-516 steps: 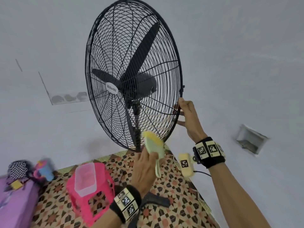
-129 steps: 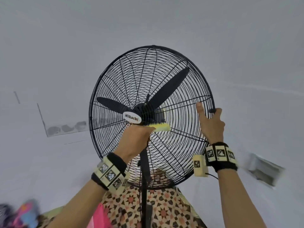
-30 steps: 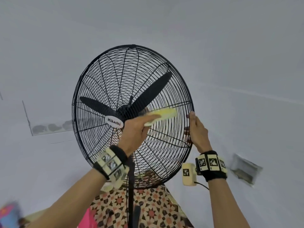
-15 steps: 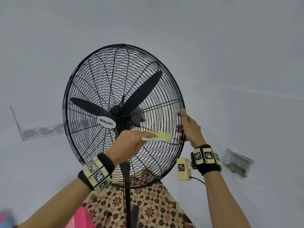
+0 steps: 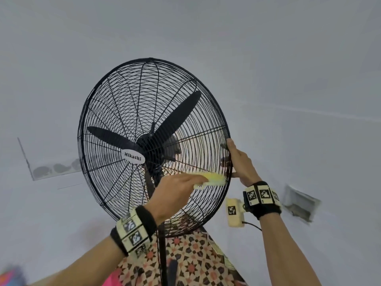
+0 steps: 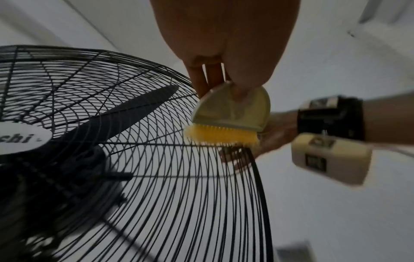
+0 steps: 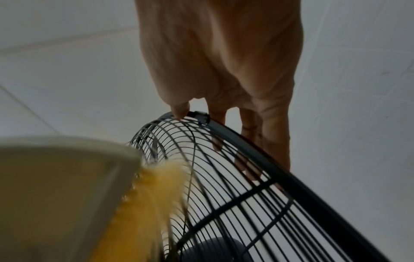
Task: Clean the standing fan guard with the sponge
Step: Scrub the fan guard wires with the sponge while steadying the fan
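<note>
The black wire fan guard (image 5: 127,104) stands on its pole, filling the middle of the head view. My left hand (image 5: 175,195) holds the yellow sponge (image 5: 212,179) flat against the guard's lower right wires, close to the rim. In the left wrist view the sponge (image 6: 230,117) shows a pale back and yellow bristly face touching the guard (image 6: 156,177). My right hand (image 5: 240,162) grips the guard's right rim, fingers curled behind the wires. In the right wrist view those fingers (image 7: 251,131) wrap the rim (image 7: 291,173), and the blurred sponge (image 7: 145,203) is at lower left.
The black fan blades (image 5: 177,118) and a white "Mikachi" badge (image 5: 133,158) sit behind the guard. The black pole (image 5: 162,254) drops to a patterned floor mat (image 5: 195,265). White walls surround the fan, with a vent (image 5: 299,205) at right.
My left hand has slid the sponge outward and downward along the guard to its right rim. The right hand stays gripping the rim.
</note>
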